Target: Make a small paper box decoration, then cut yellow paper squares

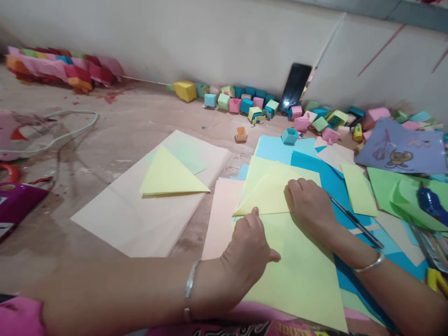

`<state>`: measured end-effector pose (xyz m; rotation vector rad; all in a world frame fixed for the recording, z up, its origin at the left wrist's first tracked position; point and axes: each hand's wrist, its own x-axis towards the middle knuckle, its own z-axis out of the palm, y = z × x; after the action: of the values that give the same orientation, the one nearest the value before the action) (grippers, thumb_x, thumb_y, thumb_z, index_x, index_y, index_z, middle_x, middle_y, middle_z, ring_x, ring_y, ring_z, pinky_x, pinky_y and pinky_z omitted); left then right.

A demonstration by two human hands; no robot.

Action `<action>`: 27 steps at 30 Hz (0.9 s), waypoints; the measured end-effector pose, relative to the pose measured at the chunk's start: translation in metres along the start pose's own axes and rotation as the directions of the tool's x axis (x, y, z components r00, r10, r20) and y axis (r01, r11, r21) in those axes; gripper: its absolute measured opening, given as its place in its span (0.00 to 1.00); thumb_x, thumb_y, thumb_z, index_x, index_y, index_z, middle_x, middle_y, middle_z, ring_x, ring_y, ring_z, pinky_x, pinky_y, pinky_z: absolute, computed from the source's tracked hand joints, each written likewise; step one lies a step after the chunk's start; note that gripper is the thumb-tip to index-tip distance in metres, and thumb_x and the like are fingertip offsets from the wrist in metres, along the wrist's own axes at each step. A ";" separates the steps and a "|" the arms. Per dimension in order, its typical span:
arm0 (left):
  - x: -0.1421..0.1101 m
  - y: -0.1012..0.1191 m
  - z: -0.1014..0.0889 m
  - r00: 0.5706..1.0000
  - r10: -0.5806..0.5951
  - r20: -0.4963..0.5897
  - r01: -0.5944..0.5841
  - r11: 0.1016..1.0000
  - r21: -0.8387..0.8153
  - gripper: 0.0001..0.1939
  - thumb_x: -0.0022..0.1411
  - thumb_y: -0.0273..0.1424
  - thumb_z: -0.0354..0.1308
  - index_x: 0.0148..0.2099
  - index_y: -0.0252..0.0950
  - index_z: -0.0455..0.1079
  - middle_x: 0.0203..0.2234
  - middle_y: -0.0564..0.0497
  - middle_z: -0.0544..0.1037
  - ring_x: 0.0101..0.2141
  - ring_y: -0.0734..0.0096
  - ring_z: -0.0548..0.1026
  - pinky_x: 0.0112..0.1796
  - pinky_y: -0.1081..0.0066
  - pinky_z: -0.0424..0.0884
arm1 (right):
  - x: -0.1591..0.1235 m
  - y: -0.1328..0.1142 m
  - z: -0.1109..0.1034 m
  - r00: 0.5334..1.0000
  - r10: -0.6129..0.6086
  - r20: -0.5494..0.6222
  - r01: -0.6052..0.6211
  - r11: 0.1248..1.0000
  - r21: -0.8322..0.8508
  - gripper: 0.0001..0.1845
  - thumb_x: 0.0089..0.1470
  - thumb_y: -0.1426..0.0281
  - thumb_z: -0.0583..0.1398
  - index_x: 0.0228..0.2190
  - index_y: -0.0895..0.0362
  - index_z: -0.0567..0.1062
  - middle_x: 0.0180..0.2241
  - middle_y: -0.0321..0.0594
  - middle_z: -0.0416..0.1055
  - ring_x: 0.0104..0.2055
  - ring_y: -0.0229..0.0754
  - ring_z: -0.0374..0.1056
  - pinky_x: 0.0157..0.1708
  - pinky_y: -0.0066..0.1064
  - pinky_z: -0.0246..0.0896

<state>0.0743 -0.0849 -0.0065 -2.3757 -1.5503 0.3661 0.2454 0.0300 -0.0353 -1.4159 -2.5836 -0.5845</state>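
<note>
A pale yellow sheet of paper (294,275) lies in front of me with its upper part folded into a flap (269,196). My left hand (250,259) is closed, its fingers curled at the left end of the crease and its thumb sticking out to the right. On the right side of the flap, my right hand (311,203) presses down with its fingers bent together; the fingertips are partly hidden. Left of the sheet, a folded yellow paper triangle (173,175) rests on white paper (133,224). A pen (357,221) lies beside my right wrist.
Small folded paper boxes (247,105) line the wall, where a phone (296,86) leans upright. Blue sheets (311,165) and green paper (395,186) lie at the right, near a purple pouch (413,144). A pale cable (79,133) loops at the left, above a purple packet (19,205).
</note>
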 end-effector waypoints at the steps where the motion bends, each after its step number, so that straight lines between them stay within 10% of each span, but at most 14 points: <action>1: -0.002 0.001 0.001 1.000 -0.022 0.005 0.022 1.000 -0.008 0.51 0.60 0.61 0.47 0.60 0.13 0.64 0.23 0.47 0.68 0.25 0.66 0.66 0.24 0.67 0.60 | 0.000 0.000 0.000 1.000 -0.001 -0.005 0.001 1.000 0.003 0.12 0.62 0.73 0.51 0.26 0.58 0.66 0.24 0.41 0.62 0.29 0.42 0.52 0.27 0.36 0.34; 12: -0.022 -0.015 -0.003 0.983 -0.115 0.146 0.120 0.993 -0.024 0.48 0.60 0.60 0.49 0.56 0.15 0.70 0.24 0.42 0.72 0.26 0.62 0.70 0.23 0.67 0.61 | 0.000 0.002 0.002 0.999 -0.019 -0.029 0.021 0.998 0.057 0.13 0.62 0.74 0.50 0.26 0.58 0.68 0.24 0.43 0.62 0.28 0.42 0.51 0.27 0.36 0.33; 16: -0.040 -0.041 -0.009 0.972 -0.042 0.229 0.058 0.996 -0.062 0.37 0.64 0.56 0.46 0.38 0.24 0.77 0.24 0.40 0.71 0.26 0.58 0.69 0.24 0.62 0.61 | 0.000 0.000 0.001 1.000 -0.006 -0.012 0.007 0.998 0.060 0.13 0.61 0.75 0.49 0.27 0.58 0.69 0.26 0.44 0.64 0.29 0.44 0.52 0.27 0.36 0.33; 19: -0.043 -0.056 -0.022 0.995 -0.013 0.102 0.022 0.996 -0.087 0.29 0.70 0.47 0.44 0.27 0.31 0.72 0.23 0.42 0.68 0.26 0.57 0.68 0.24 0.62 0.60 | 0.002 -0.002 -0.001 1.000 0.015 0.010 -0.015 0.997 0.071 0.12 0.61 0.76 0.49 0.28 0.58 0.69 0.27 0.44 0.65 0.30 0.45 0.54 0.28 0.37 0.33; 24: 0.000 -0.059 -0.032 0.960 0.262 -0.103 -0.276 0.948 -0.156 0.17 0.70 0.39 0.49 0.41 0.32 0.72 0.34 0.43 0.72 0.34 0.59 0.69 0.30 0.63 0.62 | 0.004 -0.005 -0.002 0.997 0.052 0.051 -0.056 0.995 0.080 0.12 0.61 0.76 0.50 0.31 0.59 0.71 0.28 0.46 0.67 0.31 0.45 0.55 0.28 0.36 0.34; 27: 0.031 -0.057 -0.021 0.939 0.342 -0.024 -0.339 0.912 -0.230 0.16 0.72 0.36 0.48 0.52 0.30 0.67 0.35 0.45 0.73 0.34 0.63 0.70 0.28 0.65 0.60 | 0.005 -0.005 -0.001 0.997 0.055 0.055 -0.059 0.995 0.077 0.11 0.61 0.77 0.50 0.32 0.59 0.71 0.29 0.45 0.67 0.32 0.45 0.55 0.28 0.36 0.35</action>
<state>0.0461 -0.0366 0.0322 -2.8405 -1.2367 0.2888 0.2386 0.0310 -0.0338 -1.4936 -2.5661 -0.4381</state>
